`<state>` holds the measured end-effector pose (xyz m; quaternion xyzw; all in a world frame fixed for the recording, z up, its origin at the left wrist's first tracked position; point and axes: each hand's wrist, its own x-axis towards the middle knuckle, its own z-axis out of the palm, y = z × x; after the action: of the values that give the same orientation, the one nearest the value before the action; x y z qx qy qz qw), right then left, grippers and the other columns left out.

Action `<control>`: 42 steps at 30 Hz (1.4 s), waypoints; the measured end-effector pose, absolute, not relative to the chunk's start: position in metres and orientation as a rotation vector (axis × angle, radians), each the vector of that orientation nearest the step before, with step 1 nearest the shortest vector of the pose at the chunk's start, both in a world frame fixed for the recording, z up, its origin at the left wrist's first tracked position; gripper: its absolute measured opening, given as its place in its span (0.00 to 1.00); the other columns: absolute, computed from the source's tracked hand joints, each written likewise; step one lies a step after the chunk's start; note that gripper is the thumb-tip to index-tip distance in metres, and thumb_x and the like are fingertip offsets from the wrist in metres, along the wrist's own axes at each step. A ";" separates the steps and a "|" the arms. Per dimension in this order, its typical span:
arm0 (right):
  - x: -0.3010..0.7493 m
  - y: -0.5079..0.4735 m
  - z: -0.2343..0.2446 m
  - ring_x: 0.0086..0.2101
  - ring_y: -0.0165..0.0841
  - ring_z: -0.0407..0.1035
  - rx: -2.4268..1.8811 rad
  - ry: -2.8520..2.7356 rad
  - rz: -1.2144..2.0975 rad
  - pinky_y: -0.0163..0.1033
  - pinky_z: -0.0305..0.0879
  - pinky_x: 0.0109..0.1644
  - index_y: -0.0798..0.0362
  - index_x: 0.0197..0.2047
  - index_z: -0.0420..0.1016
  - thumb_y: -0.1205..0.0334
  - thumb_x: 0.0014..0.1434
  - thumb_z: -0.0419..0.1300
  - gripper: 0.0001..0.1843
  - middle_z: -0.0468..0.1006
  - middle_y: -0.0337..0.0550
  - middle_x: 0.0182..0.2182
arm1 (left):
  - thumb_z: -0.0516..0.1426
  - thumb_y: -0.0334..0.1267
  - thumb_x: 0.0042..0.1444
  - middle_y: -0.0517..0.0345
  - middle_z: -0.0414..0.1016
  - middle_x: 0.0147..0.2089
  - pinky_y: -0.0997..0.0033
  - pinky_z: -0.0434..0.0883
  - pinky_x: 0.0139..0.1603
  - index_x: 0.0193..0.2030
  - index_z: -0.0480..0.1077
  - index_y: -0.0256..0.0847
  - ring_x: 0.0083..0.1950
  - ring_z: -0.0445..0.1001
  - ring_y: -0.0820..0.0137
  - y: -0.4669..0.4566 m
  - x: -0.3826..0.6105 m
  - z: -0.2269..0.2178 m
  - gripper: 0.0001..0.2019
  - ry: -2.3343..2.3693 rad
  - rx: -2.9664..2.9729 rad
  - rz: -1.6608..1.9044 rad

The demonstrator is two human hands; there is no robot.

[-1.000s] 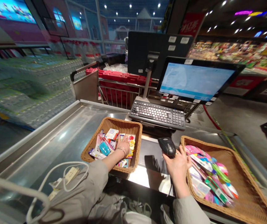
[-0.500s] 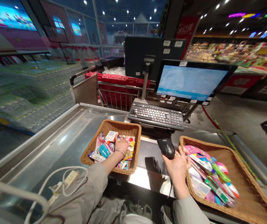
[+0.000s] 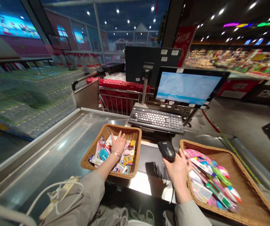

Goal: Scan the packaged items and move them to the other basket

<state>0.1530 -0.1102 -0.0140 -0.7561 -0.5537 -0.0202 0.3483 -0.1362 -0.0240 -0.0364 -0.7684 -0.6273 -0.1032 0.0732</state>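
Note:
My left hand [image 3: 118, 145] reaches into the left wicker basket [image 3: 84, 157], fingers spread over several small packaged goods. A light blue item [image 3: 104, 154] lies left of that hand, and yellow-and-pink packets [image 3: 128, 159] lie to its right. Whether the fingertips touch anything I cannot tell. My right hand [image 3: 177, 169] is closed around a black barcode scanner [image 3: 167, 150], held up over the counter with its head pointing away from me. Just right of that hand stands a larger wicker basket [image 3: 258, 201] holding colourful packaged goods, among them a green-and-white pack [image 3: 219, 192].
A keyboard [image 3: 156, 119] and a lit monitor [image 3: 188, 87] stand beyond the baskets, with a second screen's back [image 3: 152, 64] behind. White cables and a power strip [image 3: 59, 197] lie at the left front on the metal counter [image 3: 66, 141]. A cart with red crates [image 3: 118, 84] stands behind.
My left hand has shifted slightly left and farther back in the basket, uncovering more packets on its right. The scanner stays in my right hand. The view has tilted up a little.

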 end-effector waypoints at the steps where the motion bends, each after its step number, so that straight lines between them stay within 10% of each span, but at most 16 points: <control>1: 0.153 -0.110 -0.013 0.58 0.48 0.61 -1.958 -1.440 -0.056 0.60 0.41 0.63 0.51 0.36 0.80 0.43 0.52 0.53 0.23 0.80 0.53 0.45 | 0.48 0.29 0.65 0.51 0.68 0.66 0.26 0.31 0.69 0.40 0.74 0.42 0.73 0.54 0.54 -0.025 -0.138 -0.034 0.13 -1.883 -2.295 -0.339; 42: 0.132 -0.132 0.027 0.65 0.47 0.52 -1.663 -1.831 -0.113 0.61 0.34 0.65 0.46 0.40 0.79 0.60 0.52 0.58 0.12 0.78 0.41 0.52 | 0.48 0.34 0.66 0.53 0.71 0.64 0.32 0.33 0.72 0.39 0.73 0.44 0.73 0.56 0.57 -0.043 -0.079 0.005 0.12 -1.676 -2.251 -0.899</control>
<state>0.1324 -0.1319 0.0270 -0.6348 -0.6990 -0.0433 0.3265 -0.0788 -0.0433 0.0052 -0.7602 -0.5661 -0.3036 0.0971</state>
